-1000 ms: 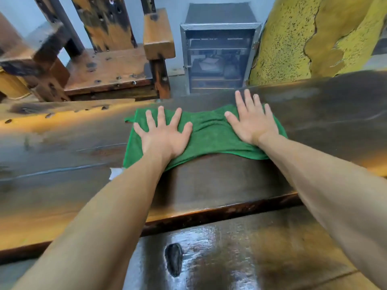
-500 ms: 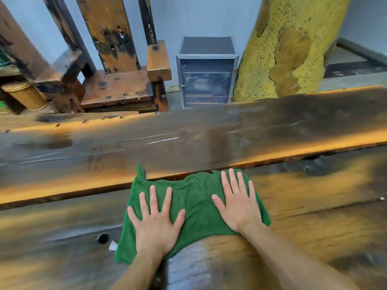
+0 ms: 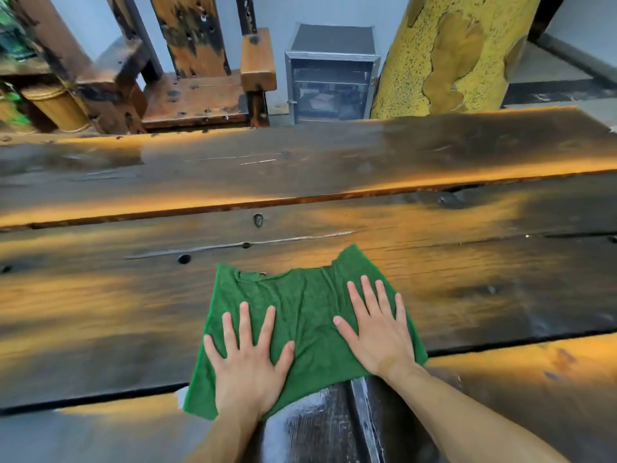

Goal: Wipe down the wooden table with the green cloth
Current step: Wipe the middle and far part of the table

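A green cloth [image 3: 307, 305] lies spread flat on the dark, glossy wooden table [image 3: 334, 182], across the near planks. My left hand [image 3: 248, 359] presses palm-down on the cloth's near left part, fingers spread. My right hand [image 3: 377, 332] rests flat on its right side, fingers also apart. Neither hand grips the fabric. The cloth's near edge overlaps a seam between planks, and a wet shine shows on the wood just below it between my forearms.
Beyond the table's far edge stand a worn wooden chair [image 3: 197, 95], a small metal-framed cabinet [image 3: 330, 78] and a thick yellow pillar [image 3: 450, 51]. A tan basket [image 3: 56, 105] sits far left. Knot holes [image 3: 183, 259] and plank seams mark the tabletop.
Both hands have dragged the cloth toward me, from the far plank across the seam onto the near planks. The cloth has spread out a little.
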Demonstrator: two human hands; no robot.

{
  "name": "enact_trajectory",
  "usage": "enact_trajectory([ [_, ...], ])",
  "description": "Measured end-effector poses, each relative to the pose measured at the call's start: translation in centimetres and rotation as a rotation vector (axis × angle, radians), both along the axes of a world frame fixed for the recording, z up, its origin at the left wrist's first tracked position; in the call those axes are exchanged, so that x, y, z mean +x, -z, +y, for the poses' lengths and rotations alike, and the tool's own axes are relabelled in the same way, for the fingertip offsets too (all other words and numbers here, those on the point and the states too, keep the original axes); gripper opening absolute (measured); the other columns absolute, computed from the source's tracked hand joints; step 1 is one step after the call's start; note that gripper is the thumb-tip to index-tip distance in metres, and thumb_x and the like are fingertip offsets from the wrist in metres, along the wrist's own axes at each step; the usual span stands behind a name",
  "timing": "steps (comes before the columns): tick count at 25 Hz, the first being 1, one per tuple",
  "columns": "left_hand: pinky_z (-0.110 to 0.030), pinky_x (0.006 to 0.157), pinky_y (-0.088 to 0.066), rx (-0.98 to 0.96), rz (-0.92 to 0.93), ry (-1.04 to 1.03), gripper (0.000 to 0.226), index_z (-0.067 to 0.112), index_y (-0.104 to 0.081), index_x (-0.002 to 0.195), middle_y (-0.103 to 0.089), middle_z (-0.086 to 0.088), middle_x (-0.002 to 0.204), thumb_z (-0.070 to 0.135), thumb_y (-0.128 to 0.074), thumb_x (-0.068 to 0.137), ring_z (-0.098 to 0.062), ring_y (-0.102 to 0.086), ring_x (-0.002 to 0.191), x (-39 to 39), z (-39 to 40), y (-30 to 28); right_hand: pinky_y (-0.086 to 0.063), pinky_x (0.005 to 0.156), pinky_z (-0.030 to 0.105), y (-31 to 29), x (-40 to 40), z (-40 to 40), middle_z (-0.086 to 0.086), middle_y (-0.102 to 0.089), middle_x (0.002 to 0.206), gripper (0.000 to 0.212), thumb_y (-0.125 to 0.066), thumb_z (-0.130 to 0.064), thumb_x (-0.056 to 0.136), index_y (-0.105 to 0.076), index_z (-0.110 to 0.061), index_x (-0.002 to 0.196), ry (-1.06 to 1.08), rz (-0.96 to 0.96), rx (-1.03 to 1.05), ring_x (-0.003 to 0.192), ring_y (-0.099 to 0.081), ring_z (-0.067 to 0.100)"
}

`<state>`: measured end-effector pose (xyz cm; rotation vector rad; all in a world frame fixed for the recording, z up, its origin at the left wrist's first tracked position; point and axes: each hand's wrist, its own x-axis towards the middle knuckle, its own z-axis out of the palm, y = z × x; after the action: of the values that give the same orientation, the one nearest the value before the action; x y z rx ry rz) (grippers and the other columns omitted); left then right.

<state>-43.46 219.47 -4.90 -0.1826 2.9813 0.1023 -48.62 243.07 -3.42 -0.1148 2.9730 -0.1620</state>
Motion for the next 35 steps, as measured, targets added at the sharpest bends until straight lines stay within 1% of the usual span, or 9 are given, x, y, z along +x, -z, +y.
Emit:
enact_trajectory([
  [4,-0.069,0.113,-0.008,0.017,0.015,-0.012,0.073,0.041,-0.027,0.157,-0.020,-0.009,0.167,0.076,-0.014,0.094,-0.041,-0.023,0.151,6.7,1.2,-0.3,0.015,0.120,0.049,-0.7,6.0,0.8,-0.006,0.028,0.162,0.078,-0.006,-0.075,0.093,0.019,-0.035,0.155,-0.013,-0.057,0.024,0.149,0.026,0.019],
  [7,-0.068,0.115,0.000,0.012,0.010,-0.013,0.075,0.045,-0.012,0.158,-0.004,-0.006,0.169,0.079,-0.005,0.092,-0.038,-0.009,0.155,11.6,1.6,-0.3,0.015,0.120,0.049,-1.0,11.5,1.6,-0.007,0.031,0.160,0.080,-0.005,-0.078,0.091,0.023,-0.036,0.154,-0.005,-0.081,0.038,0.148,0.030,0.018],
  [8,-0.068,0.115,-0.001,0.017,-0.004,-0.011,0.075,0.046,-0.013,0.158,-0.004,-0.006,0.169,0.080,-0.006,0.091,-0.039,-0.009,0.155,13.4,2.0,-0.5,0.015,0.120,0.049,-1.1,13.5,2.0,-0.008,0.032,0.160,0.081,-0.005,-0.078,0.091,0.024,-0.036,0.153,-0.002,-0.095,0.041,0.148,0.030,0.017],
  [12,-0.071,0.111,-0.014,0.033,-0.028,0.016,0.073,0.038,-0.034,0.156,-0.027,-0.013,0.164,0.075,-0.020,0.095,-0.043,-0.029,0.148,20.6,3.3,-0.9,0.016,0.120,0.048,-1.5,20.7,3.3,-0.007,0.028,0.161,0.079,-0.007,-0.079,0.091,0.025,-0.038,0.151,0.017,-0.098,0.021,0.149,0.028,0.017],
  [17,-0.076,0.109,-0.018,0.053,-0.050,0.050,0.074,0.035,-0.036,0.155,-0.028,-0.014,0.165,0.073,-0.031,0.092,-0.046,-0.030,0.147,29.6,5.0,-1.4,0.020,0.118,0.048,-1.1,29.8,5.0,-0.007,0.030,0.160,0.082,0.009,-0.083,0.082,0.027,-0.039,0.149,0.027,-0.083,-0.005,0.147,0.031,0.017],
  [21,-0.081,0.103,-0.019,0.094,-0.069,0.030,0.073,0.032,-0.041,0.153,-0.029,-0.016,0.164,0.072,-0.018,0.096,-0.048,-0.032,0.146,34.2,6.8,-1.6,0.020,0.118,0.047,-1.2,35.0,6.8,-0.009,0.035,0.157,0.087,0.017,-0.084,0.077,0.027,-0.038,0.150,0.081,-0.103,-0.014,0.146,0.034,0.016],
  [28,-0.086,0.090,-0.022,0.131,-0.173,0.013,0.072,0.036,-0.040,0.153,-0.032,-0.017,0.163,0.074,-0.017,0.096,-0.053,-0.036,0.140,36.8,8.9,-2.2,0.016,0.120,0.048,-2.2,39.9,8.5,-0.008,0.043,0.153,0.084,0.020,-0.081,0.074,0.040,-0.037,0.143,0.270,-0.201,-0.029,0.145,0.035,0.018],
  [32,-0.087,0.089,-0.020,0.164,-0.182,0.029,0.070,0.040,-0.041,0.151,-0.032,-0.017,0.163,0.074,-0.017,0.096,-0.054,-0.035,0.140,35.5,10.4,-2.3,0.019,0.119,0.047,-2.5,39.6,8.6,-0.008,0.046,0.151,0.090,0.032,-0.083,0.061,0.044,-0.038,0.138,0.369,-0.226,-0.076,0.144,0.036,0.018],
  [35,-0.087,0.090,-0.016,0.157,-0.162,0.067,0.071,0.040,-0.044,0.150,-0.034,-0.016,0.162,0.076,-0.017,0.094,-0.054,-0.035,0.140,32.8,11.5,-2.1,0.018,0.119,0.048,-2.3,37.8,9.7,-0.008,0.043,0.153,0.091,0.029,-0.085,0.062,0.042,-0.038,0.140,0.407,-0.224,-0.080,0.145,0.035,0.018],
])
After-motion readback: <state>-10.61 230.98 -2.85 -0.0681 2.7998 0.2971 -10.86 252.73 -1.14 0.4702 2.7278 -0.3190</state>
